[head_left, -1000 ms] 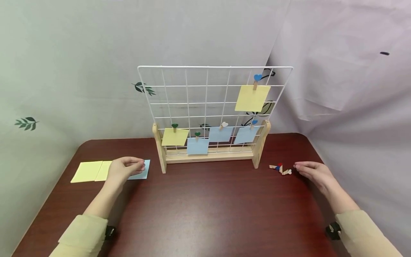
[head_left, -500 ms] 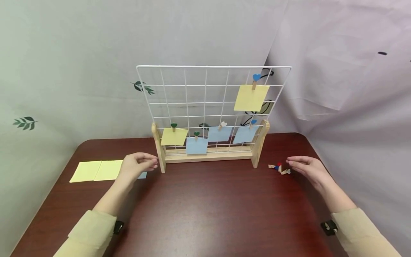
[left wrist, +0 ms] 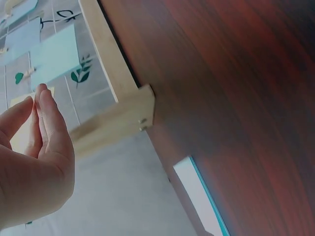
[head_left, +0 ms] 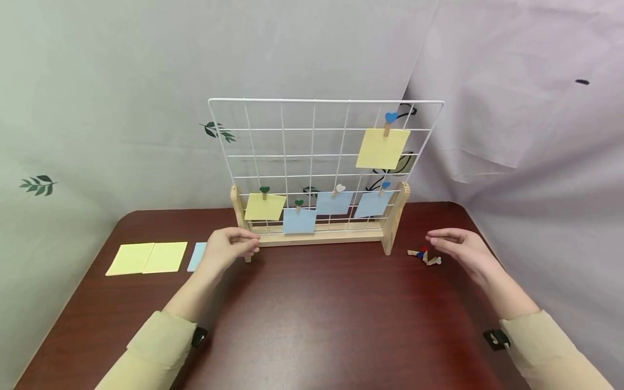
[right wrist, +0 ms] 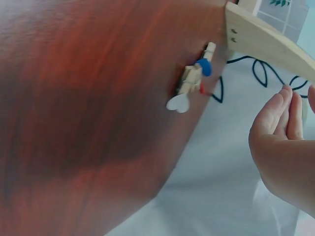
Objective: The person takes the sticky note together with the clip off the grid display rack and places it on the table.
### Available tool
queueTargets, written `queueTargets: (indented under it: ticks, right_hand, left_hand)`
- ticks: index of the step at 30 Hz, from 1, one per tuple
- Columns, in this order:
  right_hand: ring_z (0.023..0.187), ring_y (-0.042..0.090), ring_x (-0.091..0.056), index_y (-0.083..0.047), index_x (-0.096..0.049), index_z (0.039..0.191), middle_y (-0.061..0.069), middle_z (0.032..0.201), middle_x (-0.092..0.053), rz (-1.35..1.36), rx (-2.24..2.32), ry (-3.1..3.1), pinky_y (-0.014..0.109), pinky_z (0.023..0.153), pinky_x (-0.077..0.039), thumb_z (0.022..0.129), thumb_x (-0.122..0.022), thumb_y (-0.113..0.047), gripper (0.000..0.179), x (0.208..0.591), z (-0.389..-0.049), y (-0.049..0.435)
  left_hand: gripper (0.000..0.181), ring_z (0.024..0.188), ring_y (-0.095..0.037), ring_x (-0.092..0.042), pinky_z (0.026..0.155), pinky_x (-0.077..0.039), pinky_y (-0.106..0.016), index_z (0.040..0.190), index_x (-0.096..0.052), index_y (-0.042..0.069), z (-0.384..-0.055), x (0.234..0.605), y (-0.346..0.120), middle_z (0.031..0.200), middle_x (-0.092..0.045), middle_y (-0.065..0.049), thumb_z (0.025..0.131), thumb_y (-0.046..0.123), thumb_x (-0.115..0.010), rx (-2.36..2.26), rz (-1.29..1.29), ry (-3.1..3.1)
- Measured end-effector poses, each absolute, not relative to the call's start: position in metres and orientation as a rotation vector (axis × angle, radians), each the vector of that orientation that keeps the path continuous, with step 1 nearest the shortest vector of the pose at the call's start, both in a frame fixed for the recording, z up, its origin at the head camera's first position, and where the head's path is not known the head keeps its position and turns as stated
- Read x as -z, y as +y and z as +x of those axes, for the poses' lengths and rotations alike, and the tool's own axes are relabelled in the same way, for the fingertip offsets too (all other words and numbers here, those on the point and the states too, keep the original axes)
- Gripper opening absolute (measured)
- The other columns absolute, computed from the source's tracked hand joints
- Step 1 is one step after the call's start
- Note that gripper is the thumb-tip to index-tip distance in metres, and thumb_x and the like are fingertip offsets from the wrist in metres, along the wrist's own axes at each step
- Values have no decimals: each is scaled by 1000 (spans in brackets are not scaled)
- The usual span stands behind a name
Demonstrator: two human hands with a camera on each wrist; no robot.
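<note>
My left hand (head_left: 228,250) hovers in front of the left foot of a white wire grid rack (head_left: 312,130) on a wooden base (head_left: 322,237). Its fingers are loosely bent and nothing shows between them; in the left wrist view, the hand (left wrist: 42,162) overlaps a yellow note. Blue notes (head_left: 196,257) lie on the table, partly hidden by that arm. Over to the right, my right hand (head_left: 460,249) is held beside and above a small heap of heart-topped mini clothespins (head_left: 424,255). Its fingers (right wrist: 275,110) are extended and relaxed, without anything in them.
Clipped to the grid are a yellow note (head_left: 383,149) at upper right, another yellow note (head_left: 265,207) at lower left, and several blue notes (head_left: 299,221) lower down. Two yellow stacks (head_left: 130,259) lie at the table's left. A pale curtain (head_left: 146,108) hangs behind.
The left hand has moved right, from above the blue notes to the rack's left foot, uncovering part of the notes. The right hand has shifted slightly left and farther away. The clipped notes stay put.
</note>
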State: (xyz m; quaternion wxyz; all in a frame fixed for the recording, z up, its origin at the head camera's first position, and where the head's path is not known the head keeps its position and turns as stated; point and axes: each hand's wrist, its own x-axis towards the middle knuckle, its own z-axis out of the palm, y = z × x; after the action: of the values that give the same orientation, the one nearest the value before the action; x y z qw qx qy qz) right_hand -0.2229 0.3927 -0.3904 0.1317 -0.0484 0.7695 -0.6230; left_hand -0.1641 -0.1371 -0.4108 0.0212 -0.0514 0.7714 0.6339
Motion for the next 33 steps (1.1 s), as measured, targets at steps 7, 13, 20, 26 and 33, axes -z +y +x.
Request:
queueTargets:
  ticks: [7, 13, 20, 26, 33]
  right_hand:
    - [100, -10, -70, -17, -80, 118, -26, 104, -77, -195, 1609, 2401, 7, 88, -52, 103, -71, -16, 17, 377, -223, 380]
    - [98, -9, -72, -13, -79, 118, -24, 103, -78, -273, 1628, 2409, 8, 87, -53, 103, -69, -11, 18, 367, -223, 371]
    - [96, -6, -74, -17, -80, 112, -20, 101, -80, -338, 1667, 2401, 9, 86, -54, 101, -69, -5, 19, 356, -223, 362]
    - [96, -6, -75, -9, -79, 115, -20, 99, -80, -389, 1662, 2420, 9, 87, -55, 100, -70, -3, 18, 345, -224, 353]
    - [95, -6, -75, -15, -80, 112, -21, 97, -80, -428, 1650, 2438, 10, 85, -56, 100, -70, -2, 20, 333, -226, 344]
  left_hand:
    - [26, 74, -1, -75, 77, -66, -22, 117, -71, -18, -170, 411, -118, 104, -81, -19, 98, -1, -71, -1996, -139, 2355]
    - [26, 74, -2, -75, 78, -66, -25, 116, -70, -19, -175, 408, -104, 98, -81, -16, 97, -3, -71, -2041, -92, 2293]
    - [26, 76, -1, -74, 79, -66, -24, 116, -70, -19, -180, 402, -90, 95, -81, -9, 96, -3, -72, -2043, -17, 2274]
    - [25, 77, -5, -75, 79, -66, -25, 114, -71, -18, -186, 395, -79, 89, -81, -9, 96, -1, -73, -2028, 25, 2286]
    - [25, 74, -4, -74, 81, -67, -29, 114, -71, -18, -193, 384, -65, 87, -80, -8, 95, -3, -74, -2055, 71, 2276]
